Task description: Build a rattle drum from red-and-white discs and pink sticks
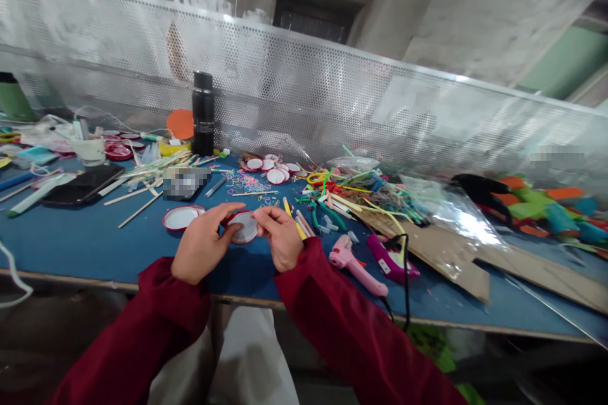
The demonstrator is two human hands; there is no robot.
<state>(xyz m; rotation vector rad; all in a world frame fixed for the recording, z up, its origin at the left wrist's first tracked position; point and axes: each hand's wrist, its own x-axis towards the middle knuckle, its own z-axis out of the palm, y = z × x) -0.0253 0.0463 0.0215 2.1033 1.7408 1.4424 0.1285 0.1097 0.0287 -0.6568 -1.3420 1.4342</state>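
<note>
Between my two hands, above the front of the blue table, is a round jar lid (245, 228) with a red rim and a whitish inside. My left hand (208, 242) is closed on its left edge, the thumb lying over its face. On the right edge, the thumb and fingers of my right hand (279, 235) pinch the rim. Another red-rimmed lid (180, 218) lies on the table just beyond my left hand. Pens (301, 226) lie beside the right hand, and a pink glue gun (357, 264) rests further right.
A black bottle (203, 117) stands near the perforated metal screen (304, 85). Several lids (277, 176) lie mid-table by colourful small bits (249, 181). Wooden sticks (142, 185) and a phone (83, 185) are at left. Cardboard (441, 253) and a purple device (390, 259) with a black cable are at right.
</note>
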